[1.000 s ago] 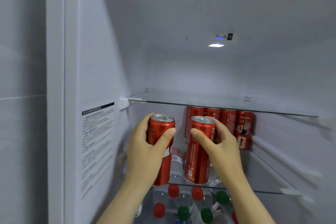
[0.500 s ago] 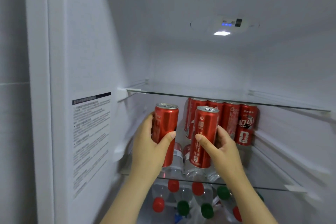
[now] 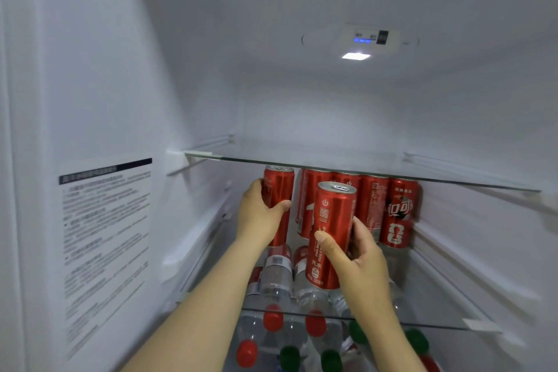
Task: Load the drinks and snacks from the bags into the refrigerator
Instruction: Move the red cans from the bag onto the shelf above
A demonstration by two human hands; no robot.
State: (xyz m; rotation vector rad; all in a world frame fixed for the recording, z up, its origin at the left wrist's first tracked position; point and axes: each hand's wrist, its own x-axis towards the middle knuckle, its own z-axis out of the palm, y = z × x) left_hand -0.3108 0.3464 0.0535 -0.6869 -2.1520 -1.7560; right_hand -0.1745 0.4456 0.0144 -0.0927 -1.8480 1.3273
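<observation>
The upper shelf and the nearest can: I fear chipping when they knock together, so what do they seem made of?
The upper shelf looks like clear glass: a see-through pane with a thin dark edge. The nearest can looks like thin metal, likely aluminium: glossy red print, bare silvery top.

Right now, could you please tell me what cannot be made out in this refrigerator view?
All head view.
Back row of cans: count unclear, partly hidden by the right can and right hand.
Left can: whether it rests on the glass shelf; the left hand covers much of it.
Wall sticker: print blurred.
Bottles below: cut off by the bottom edge; count unclear.
</observation>
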